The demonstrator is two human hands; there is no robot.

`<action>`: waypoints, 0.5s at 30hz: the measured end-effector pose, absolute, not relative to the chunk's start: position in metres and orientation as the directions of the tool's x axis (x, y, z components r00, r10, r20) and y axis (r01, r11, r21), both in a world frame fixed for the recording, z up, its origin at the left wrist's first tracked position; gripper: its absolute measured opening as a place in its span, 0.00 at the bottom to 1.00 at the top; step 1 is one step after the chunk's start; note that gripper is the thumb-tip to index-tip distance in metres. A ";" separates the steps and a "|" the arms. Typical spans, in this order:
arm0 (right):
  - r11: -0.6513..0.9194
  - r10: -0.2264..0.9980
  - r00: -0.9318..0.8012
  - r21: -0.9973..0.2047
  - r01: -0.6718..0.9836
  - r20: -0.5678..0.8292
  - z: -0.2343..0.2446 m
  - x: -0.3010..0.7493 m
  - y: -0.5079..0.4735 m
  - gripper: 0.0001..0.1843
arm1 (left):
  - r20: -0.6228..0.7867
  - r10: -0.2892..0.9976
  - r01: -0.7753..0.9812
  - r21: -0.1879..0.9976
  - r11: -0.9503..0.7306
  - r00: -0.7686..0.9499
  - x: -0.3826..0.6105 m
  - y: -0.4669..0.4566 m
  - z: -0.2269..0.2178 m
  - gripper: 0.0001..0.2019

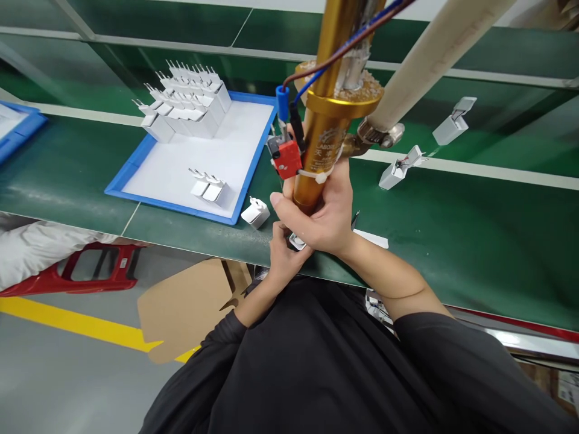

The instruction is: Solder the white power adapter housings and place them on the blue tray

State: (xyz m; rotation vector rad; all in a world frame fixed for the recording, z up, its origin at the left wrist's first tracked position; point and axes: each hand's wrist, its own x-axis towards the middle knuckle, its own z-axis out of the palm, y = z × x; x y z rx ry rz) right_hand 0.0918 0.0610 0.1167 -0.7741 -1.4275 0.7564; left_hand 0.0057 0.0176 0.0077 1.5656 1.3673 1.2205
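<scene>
My right hand (332, 208) is wrapped round the lower end of a gold metal ultrasonic welding gun (322, 144). A red switch (286, 158) with blue and brown wires is tied to the gun's side. Below the gun's tip, my left hand (286, 256) grips a small white charger housing (297, 242), mostly hidden by my fingers. Left of the hands a white plug charger (256, 212) rests on the green bench. To the right lie two open charger housings, one nearer (400, 167) and one farther (453, 122).
A blue-edged tray (176, 208) with a white lining holds several rows of white plug chargers (187, 105) and a small group nearer its front. A pale hose (434, 66) slants up right from the gun. Cardboard (185, 307) and a red stool (94, 271) are below the bench.
</scene>
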 end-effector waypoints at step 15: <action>0.605 0.796 -0.010 -0.796 0.036 0.605 0.112 0.095 0.063 0.17 | 0.130 0.986 0.416 0.895 -0.163 0.106 -0.005 0.019 0.015 0.18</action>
